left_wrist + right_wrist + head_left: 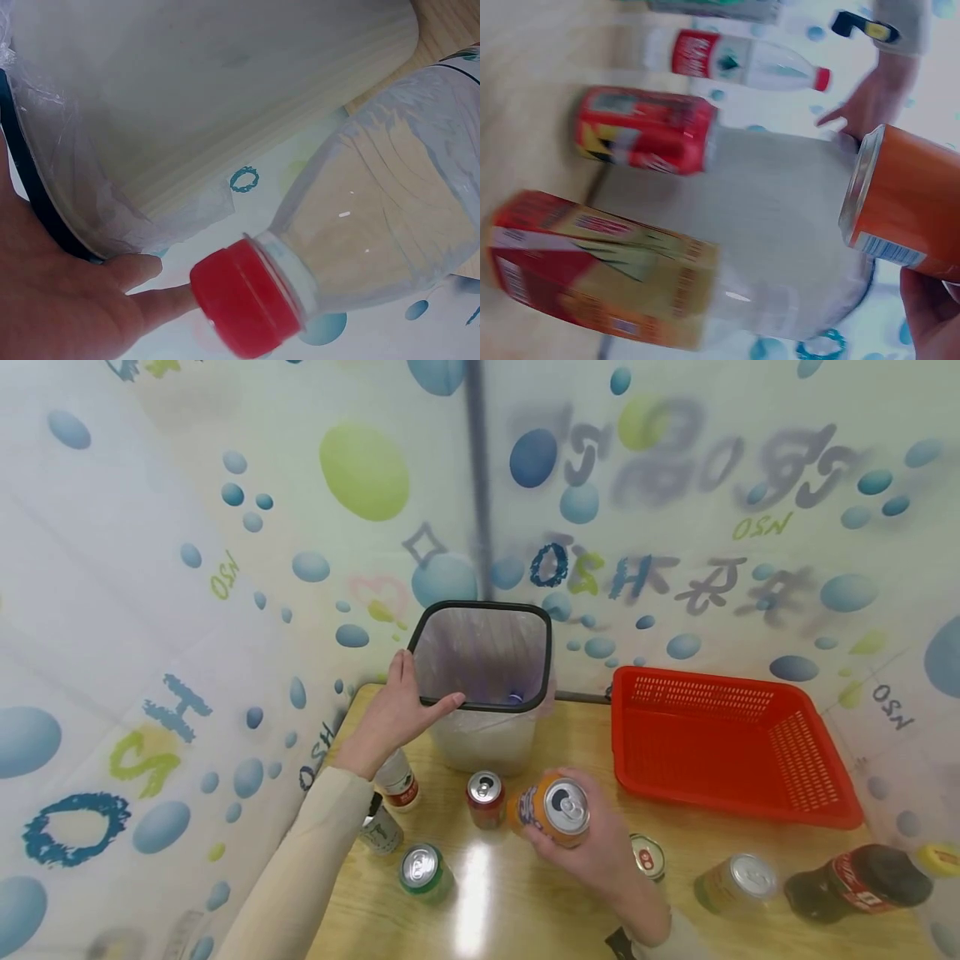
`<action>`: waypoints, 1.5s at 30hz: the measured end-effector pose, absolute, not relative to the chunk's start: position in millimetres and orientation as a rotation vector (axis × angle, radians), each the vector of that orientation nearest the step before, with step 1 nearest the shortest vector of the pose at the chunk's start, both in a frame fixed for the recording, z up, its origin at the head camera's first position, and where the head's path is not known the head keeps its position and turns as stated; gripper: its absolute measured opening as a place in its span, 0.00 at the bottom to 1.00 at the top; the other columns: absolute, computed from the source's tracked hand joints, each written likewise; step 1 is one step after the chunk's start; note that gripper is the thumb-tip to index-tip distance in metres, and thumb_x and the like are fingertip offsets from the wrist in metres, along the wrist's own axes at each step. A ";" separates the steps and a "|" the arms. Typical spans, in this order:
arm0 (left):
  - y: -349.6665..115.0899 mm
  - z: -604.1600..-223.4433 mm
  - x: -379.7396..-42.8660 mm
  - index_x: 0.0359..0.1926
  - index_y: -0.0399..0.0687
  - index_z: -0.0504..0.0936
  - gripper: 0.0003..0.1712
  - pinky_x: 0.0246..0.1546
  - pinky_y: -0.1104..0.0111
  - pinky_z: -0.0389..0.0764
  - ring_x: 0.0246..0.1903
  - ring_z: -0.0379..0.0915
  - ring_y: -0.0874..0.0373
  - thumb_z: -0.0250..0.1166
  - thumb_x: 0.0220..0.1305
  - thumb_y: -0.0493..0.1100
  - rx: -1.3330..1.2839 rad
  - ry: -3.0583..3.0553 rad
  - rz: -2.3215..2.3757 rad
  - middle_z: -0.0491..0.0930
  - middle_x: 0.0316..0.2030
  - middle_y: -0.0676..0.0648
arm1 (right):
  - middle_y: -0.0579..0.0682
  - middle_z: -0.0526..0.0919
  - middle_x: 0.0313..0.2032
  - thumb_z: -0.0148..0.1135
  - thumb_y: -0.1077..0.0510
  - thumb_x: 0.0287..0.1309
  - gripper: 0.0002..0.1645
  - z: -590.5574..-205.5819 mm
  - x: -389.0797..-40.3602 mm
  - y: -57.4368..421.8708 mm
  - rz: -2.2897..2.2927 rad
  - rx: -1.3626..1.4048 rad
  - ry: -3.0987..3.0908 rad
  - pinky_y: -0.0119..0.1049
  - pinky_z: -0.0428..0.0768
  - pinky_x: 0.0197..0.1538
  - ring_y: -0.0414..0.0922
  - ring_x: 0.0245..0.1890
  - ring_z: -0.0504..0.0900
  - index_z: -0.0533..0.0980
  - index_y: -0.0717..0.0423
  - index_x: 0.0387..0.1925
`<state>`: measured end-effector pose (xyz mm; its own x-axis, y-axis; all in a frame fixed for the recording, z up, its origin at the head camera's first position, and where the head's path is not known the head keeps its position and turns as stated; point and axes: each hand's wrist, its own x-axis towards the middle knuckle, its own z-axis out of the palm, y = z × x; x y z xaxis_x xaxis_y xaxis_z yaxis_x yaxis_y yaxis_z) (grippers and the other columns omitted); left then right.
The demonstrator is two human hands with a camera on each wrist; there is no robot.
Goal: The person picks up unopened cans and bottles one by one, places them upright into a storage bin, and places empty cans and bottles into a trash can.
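In the head view, my right hand (600, 835) holds an orange soda can (534, 810), its opened top facing up, in front of a white trash bin (480, 739) with a black rim. The same can (915, 202) shows at the right of the right wrist view, fingers beneath it. My left hand (397, 702) touches the bin's front left corner, thumb stretched over the rim and fingers straight along the side. Below that hand stands a clear plastic bottle (375, 195) with a red cap. A red cola can (486, 802) stands between the bin and the orange can.
A red plastic basket (705, 735) sits right of the bin. Further left are a green can (426, 872) and a white can (381, 831). A gold-topped can (647, 856), a pale-topped can (735, 885) and a cola bottle (858, 881) stand at right. Patterned sheets (465, 527) surround the table.
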<state>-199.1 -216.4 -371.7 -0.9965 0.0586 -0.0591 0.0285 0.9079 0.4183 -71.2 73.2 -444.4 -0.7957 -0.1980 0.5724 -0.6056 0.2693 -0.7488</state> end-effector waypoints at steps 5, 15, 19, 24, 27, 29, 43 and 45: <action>-216.4 -371.9 -199.5 0.74 0.40 0.29 0.75 0.57 0.47 0.69 0.65 0.57 0.35 0.45 0.45 0.88 0.067 2.997 0.652 0.25 0.75 0.40 | 0.52 0.79 0.53 0.79 0.60 0.38 0.45 -418.9 -78.2 73.6 1.509 0.709 -2.124 0.33 0.81 0.45 0.45 0.45 0.80 0.67 0.57 0.60; -216.2 -373.0 -200.5 0.74 0.39 0.29 0.75 0.56 0.48 0.70 0.64 0.59 0.35 0.45 0.45 0.88 0.073 3.004 0.641 0.25 0.74 0.40 | 0.51 0.78 0.54 0.76 0.64 0.40 0.43 -372.6 -105.9 65.4 1.552 0.748 -1.997 0.36 0.81 0.45 0.47 0.49 0.79 0.65 0.58 0.60; -216.2 -372.8 -200.5 0.75 0.40 0.29 0.76 0.56 0.47 0.70 0.64 0.60 0.34 0.45 0.44 0.88 0.064 3.004 0.636 0.25 0.75 0.40 | 0.48 0.77 0.55 0.75 0.56 0.47 0.41 -357.9 -121.7 60.2 1.563 0.773 -1.953 0.37 0.81 0.47 0.46 0.50 0.79 0.64 0.57 0.61; -216.3 -372.2 -200.5 0.75 0.39 0.30 0.76 0.57 0.47 0.70 0.63 0.60 0.34 0.45 0.44 0.88 0.071 3.006 0.643 0.26 0.75 0.40 | 0.48 0.75 0.56 0.74 0.53 0.50 0.41 -339.9 -141.7 52.3 1.535 0.794 -1.954 0.39 0.81 0.48 0.45 0.51 0.77 0.63 0.59 0.62; -216.5 -372.0 -200.6 0.75 0.39 0.30 0.75 0.58 0.47 0.69 0.64 0.59 0.34 0.45 0.45 0.88 0.076 3.009 0.645 0.26 0.75 0.39 | 0.48 0.74 0.56 0.74 0.54 0.50 0.42 -332.8 -154.4 47.0 1.519 0.788 -2.009 0.39 0.81 0.48 0.44 0.52 0.76 0.61 0.58 0.63; -216.4 -372.2 -200.5 0.75 0.39 0.31 0.75 0.58 0.48 0.69 0.64 0.60 0.34 0.45 0.45 0.88 0.075 3.010 0.649 0.27 0.75 0.39 | 0.48 0.73 0.57 0.73 0.54 0.51 0.42 -330.9 -163.4 43.3 1.515 0.775 -2.057 0.39 0.81 0.48 0.43 0.52 0.76 0.61 0.56 0.63; -216.7 -371.1 -200.8 0.74 0.36 0.32 0.75 0.57 0.48 0.69 0.64 0.59 0.34 0.46 0.46 0.87 0.088 3.021 0.642 0.29 0.75 0.37 | 0.51 0.73 0.53 0.72 0.41 0.50 0.48 -357.6 -215.4 18.4 1.425 0.739 -2.371 0.42 0.79 0.49 0.45 0.48 0.77 0.60 0.54 0.65; -217.0 -371.7 -201.3 0.75 0.36 0.32 0.75 0.57 0.48 0.70 0.64 0.60 0.34 0.46 0.47 0.87 0.089 3.027 0.639 0.29 0.75 0.38 | 0.51 0.73 0.53 0.72 0.38 0.49 0.49 -360.7 -219.3 16.3 1.396 0.739 -2.411 0.42 0.79 0.49 0.45 0.47 0.77 0.59 0.53 0.65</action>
<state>-201.3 -217.0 -371.7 -0.9973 0.0656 -0.0338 0.0464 0.9131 0.4050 -219.3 16.3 -360.7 -0.8375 -0.2974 0.4585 -0.5457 0.4098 -0.7309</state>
